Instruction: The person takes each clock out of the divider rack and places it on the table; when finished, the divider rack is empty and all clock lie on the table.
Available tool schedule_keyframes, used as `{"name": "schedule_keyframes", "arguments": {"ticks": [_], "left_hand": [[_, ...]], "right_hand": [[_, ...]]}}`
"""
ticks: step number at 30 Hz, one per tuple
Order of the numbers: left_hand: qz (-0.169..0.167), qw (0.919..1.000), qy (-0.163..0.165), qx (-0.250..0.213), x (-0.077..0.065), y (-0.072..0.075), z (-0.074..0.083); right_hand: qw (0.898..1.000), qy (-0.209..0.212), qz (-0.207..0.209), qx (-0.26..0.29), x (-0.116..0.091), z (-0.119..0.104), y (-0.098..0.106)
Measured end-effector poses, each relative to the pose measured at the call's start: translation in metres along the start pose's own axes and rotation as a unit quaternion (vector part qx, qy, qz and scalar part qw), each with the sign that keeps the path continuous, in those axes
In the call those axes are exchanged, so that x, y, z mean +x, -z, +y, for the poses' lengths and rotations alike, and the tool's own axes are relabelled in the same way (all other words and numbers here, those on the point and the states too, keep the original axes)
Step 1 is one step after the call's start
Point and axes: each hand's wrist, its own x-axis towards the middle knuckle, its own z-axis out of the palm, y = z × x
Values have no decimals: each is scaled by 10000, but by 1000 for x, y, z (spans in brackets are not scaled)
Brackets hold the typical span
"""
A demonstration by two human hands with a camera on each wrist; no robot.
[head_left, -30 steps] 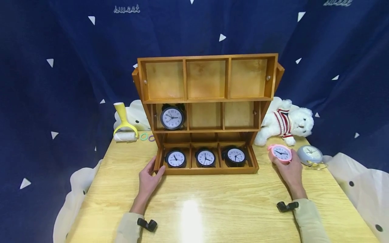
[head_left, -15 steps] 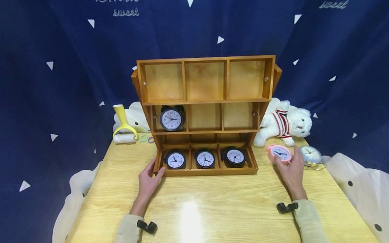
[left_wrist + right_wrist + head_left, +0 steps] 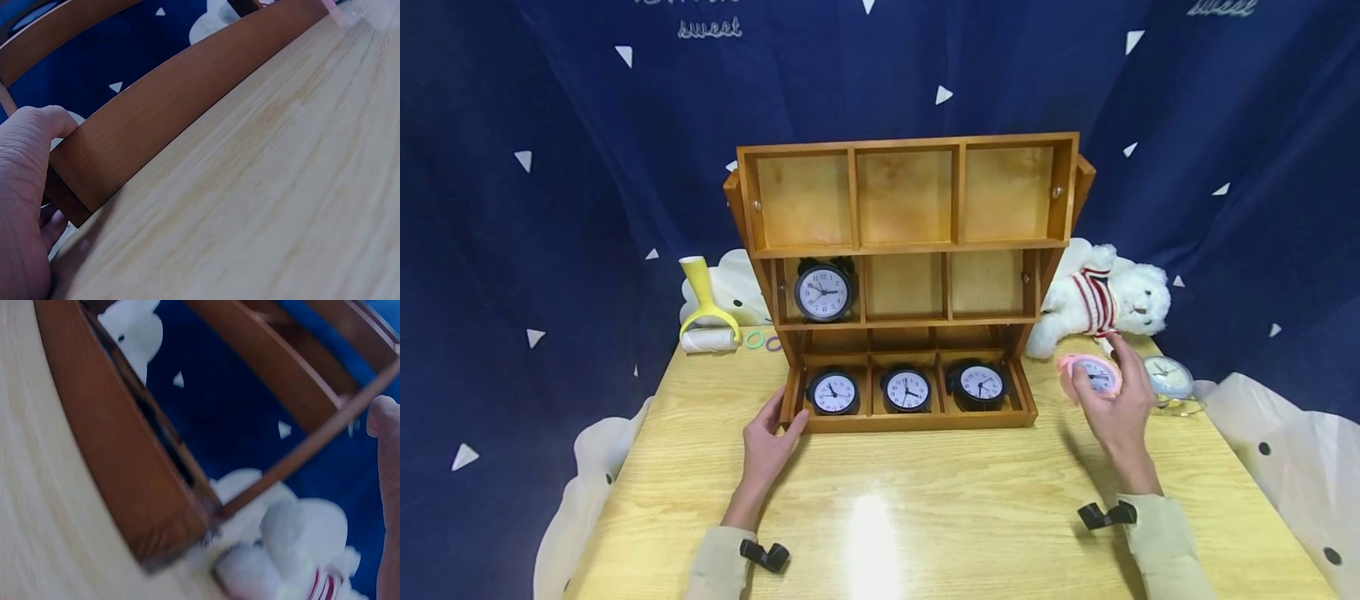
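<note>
A wooden display rack (image 3: 910, 423) with three tiers of compartments stands in the head view. My left hand (image 3: 767, 446) grips its lower left corner, thumb over the front edge and the other fingers at the side; the left wrist view shows the hand (image 3: 25, 181) wrapped about the end of the rack's board (image 3: 162, 94). To the right of the rack, my right hand (image 3: 1118, 417) holds a pink alarm clock (image 3: 1101, 379) between thumb and fingers, its dial facing up and partly covered. In the right wrist view only a thumb (image 3: 389, 487) shows; the clock is out of sight there.
Three black alarm clocks, one being (image 3: 907, 390), fill the bottom tier, and another black clock (image 3: 823, 292) sits middle left. Right of the rack are a white teddy bear (image 3: 1105, 304) and a grey-blue clock (image 3: 1168, 377). A yellow lint roller (image 3: 707, 325) stands left.
My right hand has closed its fingers on the pink alarm clock and risen slightly, with its shadow now apart from the arm. The left hand stays on the rack's corner.
</note>
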Motion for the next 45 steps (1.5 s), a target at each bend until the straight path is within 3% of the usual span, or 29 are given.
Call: {"name": "schedule_keyframes", "arguments": {"ticks": [5, 9, 20, 23, 32, 40, 45], "left_hand": [[-7, 10000, -8, -30, 2, 0, 1], [-42, 9999, 93, -10, 2, 0, -1], [-109, 9999, 124, -19, 2, -1, 2], [-69, 9999, 108, 5, 2, 0, -2], [109, 9997, 172, -109, 5, -3, -42], [93, 9999, 18, -46, 5, -2, -42], [94, 9999, 106, -40, 6, -3, -41]], "right_hand": [[9977, 424, 84, 515, 16, -56, -12], [9937, 724, -87, 853, 19, -76, -24], [9766, 932, -1234, 1492, 28, -130, -59], [9719, 886, -1465, 1618, 27, -136, -72], [9563, 800, -2002, 1974, 18, -140, -116], [9394, 561, -2704, 2032, 14, -164, -147], [9270, 474, -3069, 2102, 12, -176, -163]]}}
